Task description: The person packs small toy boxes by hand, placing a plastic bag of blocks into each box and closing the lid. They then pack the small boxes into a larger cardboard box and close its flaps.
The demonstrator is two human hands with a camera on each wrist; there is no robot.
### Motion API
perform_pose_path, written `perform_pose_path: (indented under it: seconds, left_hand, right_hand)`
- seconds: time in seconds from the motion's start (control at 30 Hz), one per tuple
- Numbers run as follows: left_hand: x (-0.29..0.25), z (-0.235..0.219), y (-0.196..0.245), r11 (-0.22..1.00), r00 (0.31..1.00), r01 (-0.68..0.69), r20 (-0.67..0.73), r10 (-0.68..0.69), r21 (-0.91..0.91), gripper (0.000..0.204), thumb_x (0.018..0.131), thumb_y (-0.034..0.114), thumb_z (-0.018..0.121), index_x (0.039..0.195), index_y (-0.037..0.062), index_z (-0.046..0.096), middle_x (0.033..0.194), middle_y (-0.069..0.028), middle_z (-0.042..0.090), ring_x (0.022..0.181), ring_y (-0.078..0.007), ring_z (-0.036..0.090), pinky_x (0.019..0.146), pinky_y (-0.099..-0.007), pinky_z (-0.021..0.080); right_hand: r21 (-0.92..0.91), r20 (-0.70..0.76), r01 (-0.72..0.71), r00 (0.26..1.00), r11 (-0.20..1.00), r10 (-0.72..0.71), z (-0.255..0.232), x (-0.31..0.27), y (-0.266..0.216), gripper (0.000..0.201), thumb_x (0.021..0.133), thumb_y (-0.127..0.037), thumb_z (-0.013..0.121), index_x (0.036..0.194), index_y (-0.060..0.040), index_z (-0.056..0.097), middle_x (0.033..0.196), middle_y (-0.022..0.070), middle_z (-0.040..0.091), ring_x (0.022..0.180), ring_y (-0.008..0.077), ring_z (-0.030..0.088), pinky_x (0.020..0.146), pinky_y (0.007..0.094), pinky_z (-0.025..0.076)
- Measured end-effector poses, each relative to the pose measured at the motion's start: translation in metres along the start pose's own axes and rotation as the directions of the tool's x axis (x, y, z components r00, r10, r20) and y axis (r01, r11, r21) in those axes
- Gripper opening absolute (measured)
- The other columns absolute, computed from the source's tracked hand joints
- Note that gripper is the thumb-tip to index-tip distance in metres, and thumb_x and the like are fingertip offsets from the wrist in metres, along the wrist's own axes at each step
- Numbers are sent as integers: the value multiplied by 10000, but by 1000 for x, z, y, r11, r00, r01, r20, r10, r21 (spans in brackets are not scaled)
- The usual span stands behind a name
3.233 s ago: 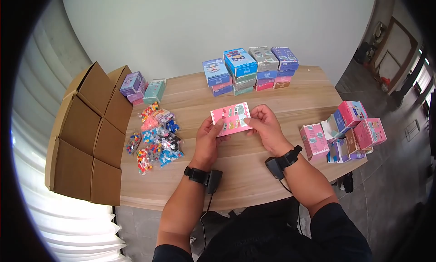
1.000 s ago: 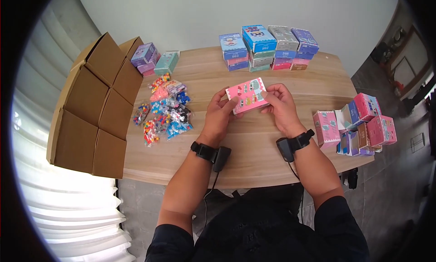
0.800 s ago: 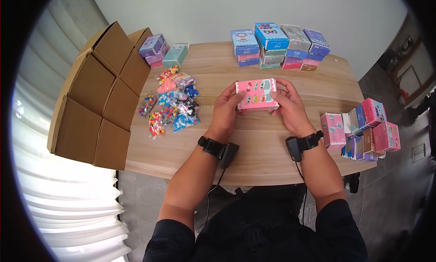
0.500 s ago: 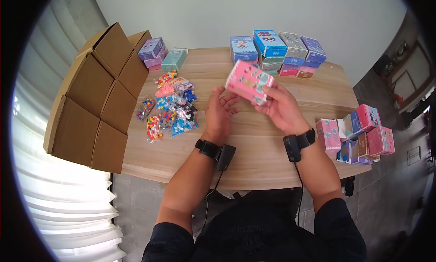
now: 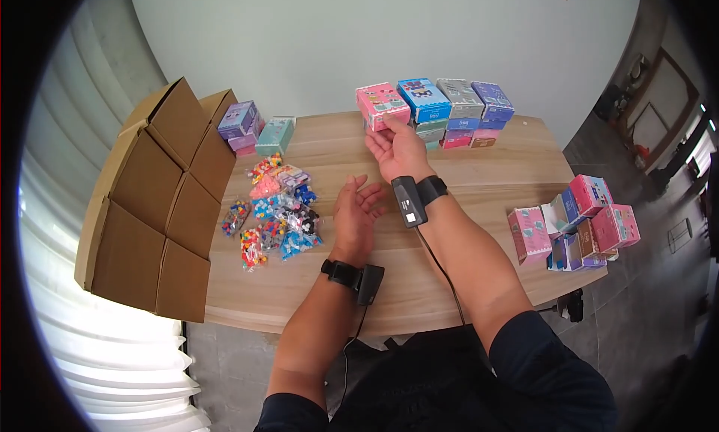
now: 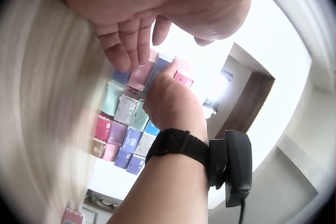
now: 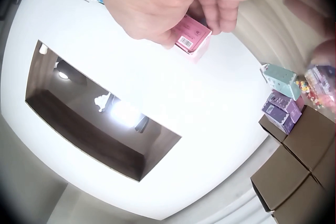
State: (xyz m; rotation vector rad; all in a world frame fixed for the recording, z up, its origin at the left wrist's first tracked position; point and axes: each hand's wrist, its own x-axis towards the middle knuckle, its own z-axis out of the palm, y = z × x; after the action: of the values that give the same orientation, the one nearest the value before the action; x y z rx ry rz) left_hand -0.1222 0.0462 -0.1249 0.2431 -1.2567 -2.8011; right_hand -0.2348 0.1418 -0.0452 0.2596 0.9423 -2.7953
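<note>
My right hand (image 5: 402, 151) pinches a small pink cardboard box (image 5: 382, 99), thumb on top and fingers beneath its near side. The box overlaps the leftmost stack at the back in the head view, largely hiding the light blue box there. A barcode label shows on the box (image 7: 191, 35) in the right wrist view. Directly right of it a bright blue box (image 5: 423, 95) tops the neighbouring stack. Over the middle of the table, my left hand (image 5: 358, 215) holds nothing, its fingers loosely bent and palm turned toward the right arm.
Bags of coloured bricks (image 5: 277, 207) lie left of the left hand. Beyond them stand a divided brown carton (image 5: 150, 207), purple boxes (image 5: 240, 121) and a mint green box (image 5: 275, 136). Several boxes, some open, crowd the right edge, including a pink one (image 5: 529, 235).
Both hands held the pink box in front; the left let go. My right hand has carried it away from the body to the leftmost back stack. The head view has shifted.
</note>
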Motion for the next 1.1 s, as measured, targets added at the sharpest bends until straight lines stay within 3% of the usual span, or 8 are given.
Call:
perform_pose_path:
  seconds: [0.23,0.43,0.57,0.7,0.8,0.9,1.0,1.1]
  left_hand:
    - [0,5,-3,999,1000,7,24,-8,39,552,1090,498,498,1382,30,524,1207,-143,690,1081,-219,667,843,-380,524]
    - [-5,8,2,999,999,10,34,-11,33,536,1100,505,488,1361,40,535,1154,-106,695,1043,-189,663,866,-358,528]
    - [-2,7,1,1000,999,19,34,-20,23,538,1098,502,486,1366,39,536,1163,-118,697,1045,-197,667,840,-361,528]
    - [-3,6,0,998,1000,3,25,-4,56,553,1084,503,514,1372,31,538,1170,-127,694,1044,-206,672,817,-361,518]
    - [-4,5,-1,998,1000,-8,27,6,70,505,1085,471,535,1346,40,554,1146,-120,706,1025,-205,690,796,-356,534]
    - [-5,4,-1,995,999,-12,33,9,99,446,1097,420,526,1333,43,564,1124,-112,715,1022,-209,706,788,-342,559]
    - [-6,5,-1,992,999,-24,43,19,123,406,1101,384,524,1315,43,578,1110,-109,722,1018,-213,716,781,-337,572]
    - [-8,5,-1,989,998,-35,53,27,147,382,1099,361,533,1302,42,588,1105,-113,725,1005,-215,723,776,-334,580]
  right_hand:
    - [-40,-16,-6,1000,999,5,1,7,1,255,1002,-202,705,1202,-60,640,1133,83,654,1090,270,662,1029,453,542]
    - [-111,-120,-39,992,993,25,-1,0,-3,198,996,-274,700,1098,-109,662,1040,35,664,912,198,658,816,400,553]
    - [-202,3,-64,998,977,66,-22,-23,-16,186,995,-258,694,1103,-113,654,1008,27,692,863,198,684,757,364,546]
    - [-383,240,-52,959,922,153,-48,-69,-40,181,1019,-273,674,1101,-114,650,1044,41,702,933,189,706,698,314,537]
    - [-675,272,90,953,732,133,-58,-121,-74,260,1020,-293,691,1132,-61,659,1074,56,704,946,189,707,751,329,554]
    - [-858,502,502,865,108,-30,-84,-167,-109,323,991,-278,725,1186,-27,669,1132,117,707,976,256,711,826,366,564]
    - [-781,611,506,741,-365,-280,-110,-216,-140,389,930,-278,751,1208,-21,659,1136,149,693,1028,375,673,871,444,550]
    - [-818,540,335,728,-468,-423,-138,-242,-156,418,884,-259,773,1230,-50,668,1201,146,678,1090,401,639,897,456,534]
